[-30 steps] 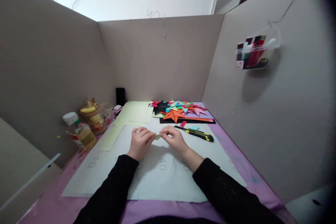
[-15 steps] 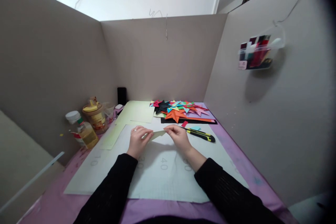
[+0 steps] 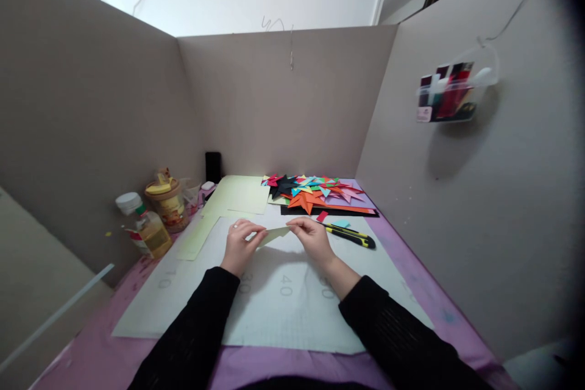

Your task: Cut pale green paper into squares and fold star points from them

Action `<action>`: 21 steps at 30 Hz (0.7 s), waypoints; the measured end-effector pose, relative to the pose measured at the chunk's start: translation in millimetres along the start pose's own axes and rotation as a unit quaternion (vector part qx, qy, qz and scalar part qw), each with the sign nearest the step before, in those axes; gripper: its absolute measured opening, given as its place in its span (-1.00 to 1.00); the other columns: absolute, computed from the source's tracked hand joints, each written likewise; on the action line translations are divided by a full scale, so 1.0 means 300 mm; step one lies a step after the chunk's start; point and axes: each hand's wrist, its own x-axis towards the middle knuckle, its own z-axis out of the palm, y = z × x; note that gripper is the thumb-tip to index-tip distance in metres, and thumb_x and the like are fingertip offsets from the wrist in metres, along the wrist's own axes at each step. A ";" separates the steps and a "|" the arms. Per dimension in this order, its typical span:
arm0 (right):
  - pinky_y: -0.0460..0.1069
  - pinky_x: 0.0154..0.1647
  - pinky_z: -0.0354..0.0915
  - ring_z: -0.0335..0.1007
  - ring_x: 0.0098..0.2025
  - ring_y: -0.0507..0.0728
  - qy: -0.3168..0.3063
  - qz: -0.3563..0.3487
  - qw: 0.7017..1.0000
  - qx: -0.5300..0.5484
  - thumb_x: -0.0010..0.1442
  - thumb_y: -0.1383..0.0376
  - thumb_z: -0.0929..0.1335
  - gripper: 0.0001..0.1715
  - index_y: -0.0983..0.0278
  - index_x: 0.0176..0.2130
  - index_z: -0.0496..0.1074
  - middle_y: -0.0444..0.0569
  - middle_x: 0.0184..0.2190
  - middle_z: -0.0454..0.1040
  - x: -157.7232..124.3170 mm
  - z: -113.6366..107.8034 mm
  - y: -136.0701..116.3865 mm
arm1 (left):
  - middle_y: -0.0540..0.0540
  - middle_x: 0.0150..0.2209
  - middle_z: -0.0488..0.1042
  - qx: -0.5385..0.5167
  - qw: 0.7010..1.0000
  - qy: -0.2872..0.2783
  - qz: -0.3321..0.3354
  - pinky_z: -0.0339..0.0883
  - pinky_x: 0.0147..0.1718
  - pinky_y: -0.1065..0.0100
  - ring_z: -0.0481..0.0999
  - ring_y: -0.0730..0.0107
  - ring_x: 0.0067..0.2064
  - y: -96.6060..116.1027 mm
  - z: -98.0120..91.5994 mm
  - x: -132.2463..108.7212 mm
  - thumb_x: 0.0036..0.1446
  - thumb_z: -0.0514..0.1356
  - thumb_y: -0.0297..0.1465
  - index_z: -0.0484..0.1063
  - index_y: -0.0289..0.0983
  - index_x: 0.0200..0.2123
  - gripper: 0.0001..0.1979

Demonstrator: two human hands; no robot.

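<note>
two ends of a pale paper piece [image 3: 275, 234] are pinched here, one by the left hand [image 3: 241, 247], one by the right hand [image 3: 314, 242]; it is held between them, long axis left to right, neither hand nearer. below, a white numbered sheet [image 3: 284, 320] is spread over purple cloth [image 3: 274, 363], a cutter [image 3: 361, 239] laid to the right, paper stars [image 3: 306, 200] heaped far, all enclosed by grey panels [image 3: 283, 109].

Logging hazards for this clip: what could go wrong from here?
The pale paper is pinched near its ends by the left hand and right hand, so it might slip or crease unevenly. The utility knife lies close beside the right hand, so a sideways move could knock it.
</note>
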 end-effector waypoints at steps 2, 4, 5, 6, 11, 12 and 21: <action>0.00 -0.26 0.30 0.40 -0.31 0.11 0.002 0.015 1.000 0.024 0.06 0.21 0.37 -0.83 0.25 -0.37 0.50 -0.02 -0.37 0.51 0.002 0.005 0.007 | -0.04 -0.46 0.54 -0.017 1.000 0.000 -0.003 0.24 -0.21 0.22 0.44 0.31 -0.35 0.005 0.001 0.001 0.06 0.23 -0.31 0.49 -0.20 -0.48 -0.88; -0.01 -0.29 0.30 0.39 -0.33 0.11 -0.003 0.036 0.997 0.064 0.03 0.20 0.38 -0.82 0.27 -0.38 0.49 -0.02 -0.39 0.51 0.004 0.012 0.015 | -0.04 -0.47 0.53 -0.037 0.999 -0.002 -0.010 0.24 -0.22 0.23 0.43 0.32 -0.36 0.011 0.001 0.002 0.05 0.22 -0.32 0.48 -0.21 -0.49 -0.87; -0.02 -0.30 0.29 0.38 -0.35 0.10 -0.008 0.047 0.995 0.086 0.02 0.20 0.39 -0.82 0.27 -0.39 0.48 -0.03 -0.41 0.50 0.006 0.015 0.019 | -0.04 -0.48 0.52 -0.047 0.999 -0.003 -0.016 0.24 -0.23 0.24 0.43 0.32 -0.37 0.014 0.001 0.003 0.05 0.22 -0.32 0.48 -0.21 -0.49 -0.87; -0.03 -0.32 0.29 0.38 -0.37 0.09 -0.014 0.057 0.993 0.104 0.01 0.20 0.39 -0.82 0.28 -0.40 0.47 -0.04 -0.43 0.49 0.007 0.018 0.023 | -0.04 -0.48 0.52 -0.057 0.998 -0.004 -0.022 0.25 -0.24 0.24 0.43 0.33 -0.37 0.016 0.001 0.003 0.05 0.22 -0.32 0.48 -0.22 -0.49 -0.87; -0.05 -0.40 0.23 0.29 -0.49 0.04 -0.009 0.098 0.988 0.119 -0.03 0.17 0.40 -0.78 0.29 -0.51 0.43 -0.12 -0.56 0.42 0.011 0.024 0.021 | -0.06 -0.47 0.50 -0.095 0.993 -0.014 -0.063 0.26 -0.24 0.27 0.42 0.32 -0.34 0.028 0.000 0.000 0.03 0.23 -0.31 0.48 -0.23 -0.50 -0.86; -0.06 -0.40 0.22 0.28 -0.50 0.03 -0.003 0.100 0.988 0.118 -0.04 0.16 0.40 -0.77 0.29 -0.52 0.41 -0.12 -0.57 0.41 0.011 0.025 0.016 | -0.06 -0.46 0.50 -0.103 0.991 -0.015 -0.079 0.27 -0.25 0.28 0.43 0.31 -0.34 0.032 0.000 0.000 0.03 0.23 -0.30 0.49 -0.24 -0.50 -0.85; -0.09 -0.52 0.12 0.13 -0.58 -0.02 -0.012 0.124 0.986 0.116 -0.04 0.06 0.38 -0.61 0.28 -0.64 0.27 -0.18 -0.68 0.25 0.007 0.050 -0.021 | -0.05 -0.47 0.47 -0.229 0.926 -0.042 -0.298 0.24 -0.40 0.38 0.40 0.37 -0.41 0.058 0.018 -0.007 -0.04 0.25 -0.20 0.48 -0.29 -0.48 -0.75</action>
